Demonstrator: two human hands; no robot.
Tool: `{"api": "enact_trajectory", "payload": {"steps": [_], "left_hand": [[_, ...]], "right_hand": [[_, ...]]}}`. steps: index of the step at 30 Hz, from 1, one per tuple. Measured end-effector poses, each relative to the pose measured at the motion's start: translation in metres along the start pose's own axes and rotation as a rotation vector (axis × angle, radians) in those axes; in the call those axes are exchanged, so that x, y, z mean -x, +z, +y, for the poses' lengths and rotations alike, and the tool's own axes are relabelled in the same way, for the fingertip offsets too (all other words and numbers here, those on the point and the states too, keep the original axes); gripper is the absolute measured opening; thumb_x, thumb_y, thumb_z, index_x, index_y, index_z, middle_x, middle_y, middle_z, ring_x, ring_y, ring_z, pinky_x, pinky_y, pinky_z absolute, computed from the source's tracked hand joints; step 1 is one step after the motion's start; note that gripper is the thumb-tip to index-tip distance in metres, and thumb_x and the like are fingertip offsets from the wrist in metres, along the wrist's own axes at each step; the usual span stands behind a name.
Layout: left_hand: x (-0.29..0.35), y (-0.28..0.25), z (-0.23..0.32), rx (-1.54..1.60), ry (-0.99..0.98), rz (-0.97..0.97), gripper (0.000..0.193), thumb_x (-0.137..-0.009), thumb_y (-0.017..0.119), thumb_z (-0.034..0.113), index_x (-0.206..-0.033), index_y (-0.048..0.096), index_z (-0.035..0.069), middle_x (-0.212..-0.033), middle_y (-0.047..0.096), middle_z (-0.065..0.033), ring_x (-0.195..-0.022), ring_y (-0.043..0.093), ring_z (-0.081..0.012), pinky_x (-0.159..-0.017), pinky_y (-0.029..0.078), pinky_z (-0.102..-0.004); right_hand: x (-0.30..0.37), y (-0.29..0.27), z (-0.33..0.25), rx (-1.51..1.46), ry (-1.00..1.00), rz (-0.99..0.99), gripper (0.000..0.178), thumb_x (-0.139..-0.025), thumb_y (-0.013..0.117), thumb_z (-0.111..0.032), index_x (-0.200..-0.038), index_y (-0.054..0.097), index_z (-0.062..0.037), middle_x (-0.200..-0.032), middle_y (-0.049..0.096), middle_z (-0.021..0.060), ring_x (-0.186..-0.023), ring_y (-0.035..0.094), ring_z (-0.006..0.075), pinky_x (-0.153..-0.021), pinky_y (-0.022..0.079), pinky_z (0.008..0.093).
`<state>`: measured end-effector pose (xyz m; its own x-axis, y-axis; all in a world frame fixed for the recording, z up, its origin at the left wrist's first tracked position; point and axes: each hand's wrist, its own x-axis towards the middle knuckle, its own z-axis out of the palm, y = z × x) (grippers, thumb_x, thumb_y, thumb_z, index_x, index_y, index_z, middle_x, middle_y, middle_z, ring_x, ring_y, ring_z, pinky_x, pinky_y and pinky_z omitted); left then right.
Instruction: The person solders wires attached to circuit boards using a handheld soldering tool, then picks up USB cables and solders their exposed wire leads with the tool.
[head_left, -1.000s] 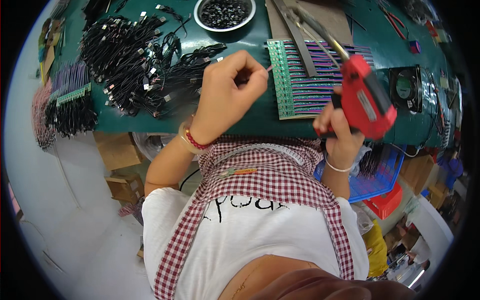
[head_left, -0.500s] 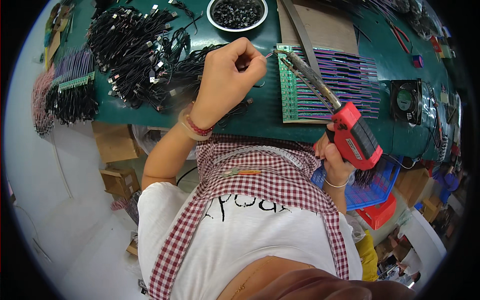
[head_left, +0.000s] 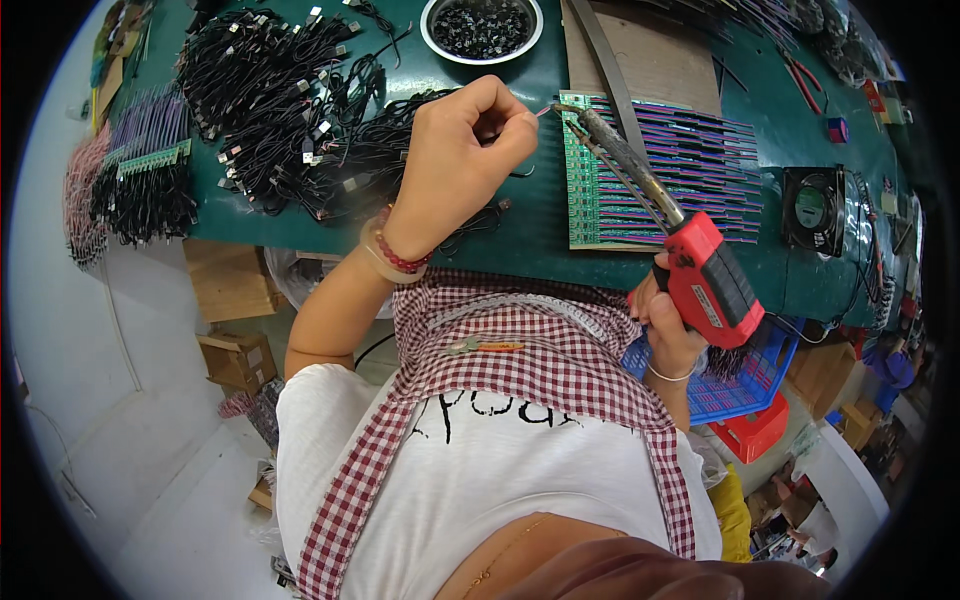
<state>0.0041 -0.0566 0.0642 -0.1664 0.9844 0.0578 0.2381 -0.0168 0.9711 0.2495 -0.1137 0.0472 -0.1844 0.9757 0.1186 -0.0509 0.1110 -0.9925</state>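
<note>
My left hand (head_left: 470,165) is closed in a pinch at the near edge of the green table, palm side turned in. Thin wire ends (head_left: 545,111) stick out past its fingertips toward the upper left corner of a green circuit board panel (head_left: 580,190). My right hand (head_left: 670,335) grips the red and black handle of a soldering gun (head_left: 712,275) from below. The gun's long metal barrel slants up and left, its tip close to the wire ends; whether they touch I cannot tell. Rows of dark, pink and blue wires (head_left: 715,165) run rightward from the panel.
A flat metal bar (head_left: 612,75) lies across a cardboard sheet (head_left: 665,50) behind the panel. Black USB cables (head_left: 260,90) heap up at left. A steel bowl (head_left: 482,60) holds small black parts. At right are a fan (head_left: 813,208), pliers (head_left: 803,80) and a blue basket (head_left: 745,395).
The whole view has shifted slightly. Both hands keep nearly the same pose, with the soldering gun's tip still near the wire ends.
</note>
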Motion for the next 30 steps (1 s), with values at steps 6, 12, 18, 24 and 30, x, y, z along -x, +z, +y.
{"api": "enact_trajectory", "payload": {"steps": [6, 12, 18, 24, 30], "left_hand": [[0.000, 0.000, 0.001, 0.026, -0.023, -0.020, 0.014, -0.082, 0.059, 0.010, -0.074, 0.054, 0.001, -0.060, 0.047, 0.0071, -0.055, 0.038, 0.0007, -0.049, 0.029, -0.0169], [0.000, 0.001, 0.001, 0.051, -0.022, -0.014, 0.012, -0.082, 0.058, 0.010, -0.075, 0.055, 0.000, -0.061, 0.048, 0.0068, -0.057, 0.039, 0.0008, -0.050, 0.030, -0.0165], [-0.002, 0.001, -0.002, 0.085, -0.013, -0.021, 0.008, -0.084, 0.057, 0.008, -0.080, 0.056, 0.000, -0.066, 0.050, 0.0062, -0.060, 0.041, 0.0006, -0.053, 0.031, -0.0162], [0.000, 0.006, -0.003, 0.131, 0.062, 0.024, 0.007, -0.080, 0.058, 0.006, -0.081, 0.059, -0.001, -0.061, 0.055, 0.0029, -0.054, 0.045, -0.0003, -0.048, 0.036, -0.0168], [0.010, 0.012, 0.003, 0.166, -0.061, -0.044, 0.008, -0.081, 0.057, 0.005, -0.086, 0.058, -0.001, -0.066, 0.054, 0.0029, -0.057, 0.044, 0.0003, -0.049, 0.035, -0.0162]], "right_hand": [[0.000, -0.001, -0.001, -0.066, 0.058, 0.014, 0.043, -0.081, 0.059, -0.014, -0.113, 0.045, 0.0103, -0.056, 0.044, 0.0052, -0.047, 0.041, 0.0123, -0.047, 0.038, 0.0262], [0.005, -0.010, 0.011, 0.000, 0.006, 0.008, 0.043, -0.081, 0.058, -0.014, -0.114, 0.046, 0.0097, -0.056, 0.044, 0.0050, -0.047, 0.041, 0.0125, -0.048, 0.038, 0.0268], [0.001, -0.001, 0.002, -0.067, 0.049, 0.022, 0.042, -0.081, 0.059, -0.014, -0.114, 0.045, 0.0088, -0.056, 0.044, 0.0049, -0.047, 0.041, 0.0122, -0.047, 0.038, 0.0262], [-0.010, 0.004, -0.008, -0.207, 0.083, 0.063, 0.040, -0.083, 0.057, -0.017, -0.112, 0.044, 0.0075, -0.055, 0.042, 0.0048, -0.046, 0.039, 0.0112, -0.044, 0.037, 0.0248], [-0.018, 0.012, -0.013, -0.355, 0.130, 0.070, 0.037, -0.085, 0.055, -0.014, -0.115, 0.043, 0.0029, -0.062, 0.045, 0.0053, -0.050, 0.041, 0.0113, -0.047, 0.038, 0.0248]]}}
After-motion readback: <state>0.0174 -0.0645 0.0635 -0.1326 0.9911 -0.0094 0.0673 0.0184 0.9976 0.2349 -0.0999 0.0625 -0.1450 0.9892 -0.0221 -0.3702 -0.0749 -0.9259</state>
